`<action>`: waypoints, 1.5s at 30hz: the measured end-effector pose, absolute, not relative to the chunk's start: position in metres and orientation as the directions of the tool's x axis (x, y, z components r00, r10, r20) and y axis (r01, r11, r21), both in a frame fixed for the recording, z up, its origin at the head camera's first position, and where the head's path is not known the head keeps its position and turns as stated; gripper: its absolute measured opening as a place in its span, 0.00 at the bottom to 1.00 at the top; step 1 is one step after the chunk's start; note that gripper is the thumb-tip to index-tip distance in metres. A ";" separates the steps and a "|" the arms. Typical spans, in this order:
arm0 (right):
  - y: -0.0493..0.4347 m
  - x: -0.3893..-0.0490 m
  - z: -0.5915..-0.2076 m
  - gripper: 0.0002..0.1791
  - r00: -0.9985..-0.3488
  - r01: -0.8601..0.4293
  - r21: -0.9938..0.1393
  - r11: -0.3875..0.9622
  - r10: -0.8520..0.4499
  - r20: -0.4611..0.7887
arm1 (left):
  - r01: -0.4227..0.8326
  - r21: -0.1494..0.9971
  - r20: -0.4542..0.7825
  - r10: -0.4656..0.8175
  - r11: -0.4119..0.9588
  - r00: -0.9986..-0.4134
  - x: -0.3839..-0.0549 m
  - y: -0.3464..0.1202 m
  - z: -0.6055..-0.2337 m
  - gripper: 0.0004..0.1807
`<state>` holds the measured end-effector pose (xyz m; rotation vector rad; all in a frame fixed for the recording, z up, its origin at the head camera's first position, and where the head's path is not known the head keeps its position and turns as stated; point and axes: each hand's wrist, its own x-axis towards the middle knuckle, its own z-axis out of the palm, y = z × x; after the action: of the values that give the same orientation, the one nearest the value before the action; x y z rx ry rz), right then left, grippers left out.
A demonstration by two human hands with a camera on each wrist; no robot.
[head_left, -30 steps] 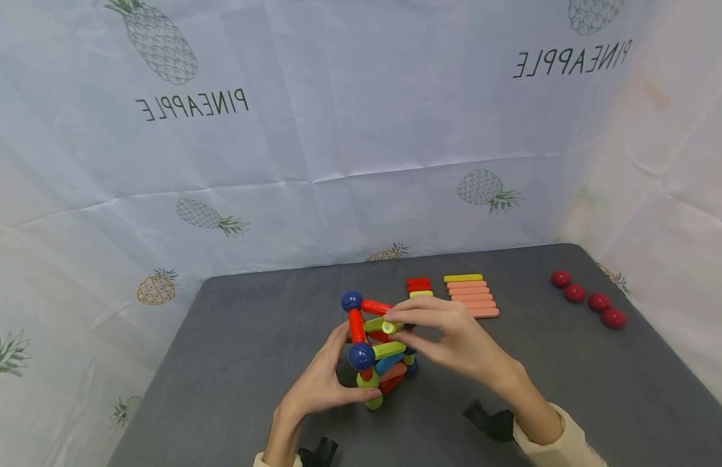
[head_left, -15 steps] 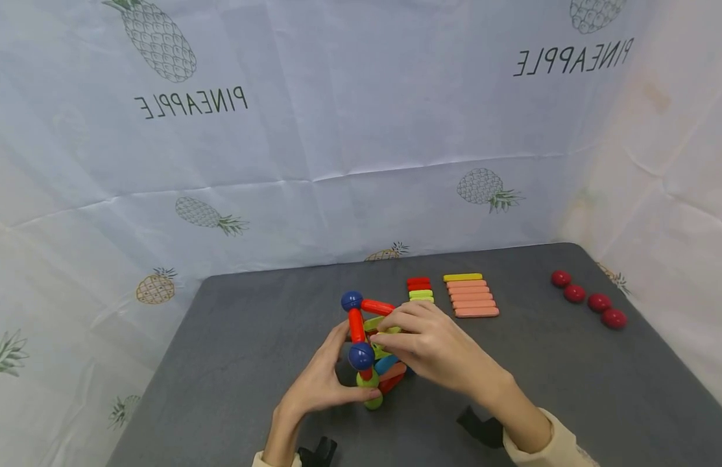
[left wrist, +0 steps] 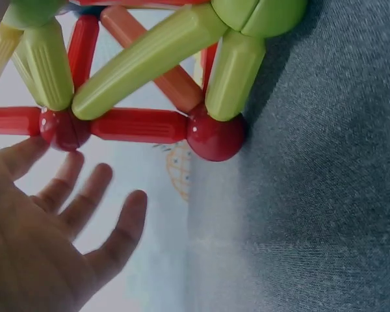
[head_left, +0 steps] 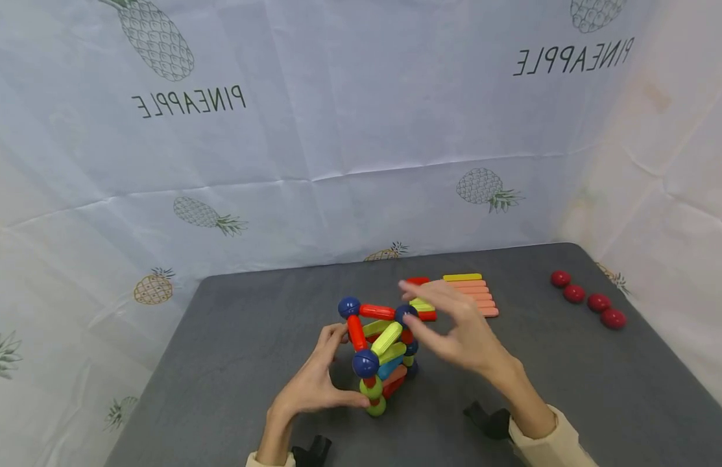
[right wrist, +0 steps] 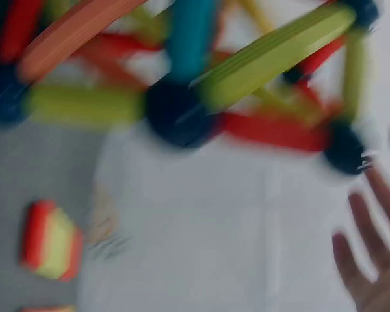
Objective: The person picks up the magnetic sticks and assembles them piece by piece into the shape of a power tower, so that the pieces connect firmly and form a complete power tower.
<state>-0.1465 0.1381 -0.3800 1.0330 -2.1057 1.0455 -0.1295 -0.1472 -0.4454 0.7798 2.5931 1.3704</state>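
Stick-and-ball tower (head_left: pixel 391 353) mid table (head_left: pixel 244 353), short of far edge; likely bracing top. Left grip (head_left: pixel 314 387) spread, touching it; right grip (head_left: pixel 462 324) spread, pinching nothing. Next probably calls for checking joints.

Toward the far edge of the table (head_left: pixel 261 318), the short rods (head_left: pixel 428 316) and salmon rods (head_left: pixel 483 296) are partly covered by the right hand (head_left: pixel 462 327); the near edge is cut off. In the right wrist view, the rod-and-ball structure (right wrist: pixel 181 110) is blurred and cropped; in the left wrist view, the left hand (left wrist: pixel 45 240) is cropped too.
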 end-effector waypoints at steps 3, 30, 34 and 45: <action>0.145 -0.168 -0.400 0.31 -0.694 -0.678 -0.480 0.557 -0.269 0.668 | 0.385 0.802 0.136 0.488 0.457 -0.862 -0.133 -0.148 -0.446 0.62; 0.149 -0.208 -0.469 0.14 -0.924 -0.379 -0.450 0.808 -0.352 0.148 | 0.478 0.737 0.398 0.265 0.478 -0.878 -0.127 -0.108 -0.458 0.34; 0.150 -0.208 -0.461 0.18 -0.928 -0.374 -0.505 0.778 -0.311 0.207 | 0.489 0.744 0.395 0.291 0.455 -0.872 -0.127 -0.109 -0.457 0.34; 0.135 -0.195 -0.378 0.21 -0.823 -0.565 -0.729 0.387 -0.201 0.531 | 0.473 0.755 0.371 0.298 0.455 -0.879 -0.128 -0.109 -0.454 0.35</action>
<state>-0.1954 0.1348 -0.3776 0.6651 -2.2946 1.4142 -0.1277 -0.1092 -0.4544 0.7598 2.8336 1.5700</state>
